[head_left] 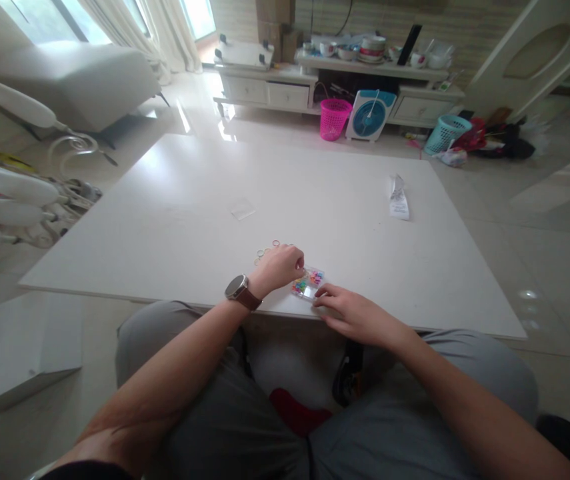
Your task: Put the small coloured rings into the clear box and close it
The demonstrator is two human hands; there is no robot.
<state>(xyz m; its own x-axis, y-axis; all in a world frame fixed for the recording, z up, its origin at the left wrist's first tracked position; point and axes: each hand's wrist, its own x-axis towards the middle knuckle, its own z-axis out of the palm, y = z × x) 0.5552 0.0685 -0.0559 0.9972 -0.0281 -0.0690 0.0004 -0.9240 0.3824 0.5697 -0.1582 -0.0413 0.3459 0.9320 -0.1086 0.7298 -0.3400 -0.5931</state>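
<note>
A small clear plastic box (309, 292) with compartments lies near the table's front edge. Bright multicoloured small pieces (299, 286) fill parts of it, too small to name. Over the box's far left side is my left hand (282, 263), its fingers pinched together; whatever is between them is hidden. My right hand (352, 310) has its curved fingertips on the box's near right corner, holding it at the edge. Several small thin rings (260, 253) lie on the table just beyond my left hand, partly covered by it.
The white table (189, 227) bears a flat clear plastic piece (243, 209) and a crumpled printed wrapper (399, 198) at the far right. White-padded chair parts (19, 187) stand at the left. Beyond are a pink basket (335, 120), a blue fan (369, 117) and a low cabinet (289, 97).
</note>
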